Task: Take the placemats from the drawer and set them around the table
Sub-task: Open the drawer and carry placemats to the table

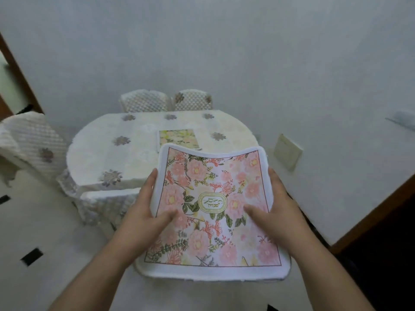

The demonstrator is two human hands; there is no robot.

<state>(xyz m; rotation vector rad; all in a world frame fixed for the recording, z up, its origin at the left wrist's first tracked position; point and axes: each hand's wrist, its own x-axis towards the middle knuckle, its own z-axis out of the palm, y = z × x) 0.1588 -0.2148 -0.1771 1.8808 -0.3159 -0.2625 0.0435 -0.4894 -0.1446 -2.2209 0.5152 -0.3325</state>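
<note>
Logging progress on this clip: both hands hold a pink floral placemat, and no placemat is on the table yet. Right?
Not quite. The head view shows one yellow-green floral placemat already lying on the table. The left hand and right hand do hold the pink floral placemat.

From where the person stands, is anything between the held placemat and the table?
Yes. A covered chair stands at the table's near edge, just left of the pink placemat that both hands hold. One placemat already lies on the table.

The held placemat (213, 205) bears an oval emblem reading "GARDEN".
</note>
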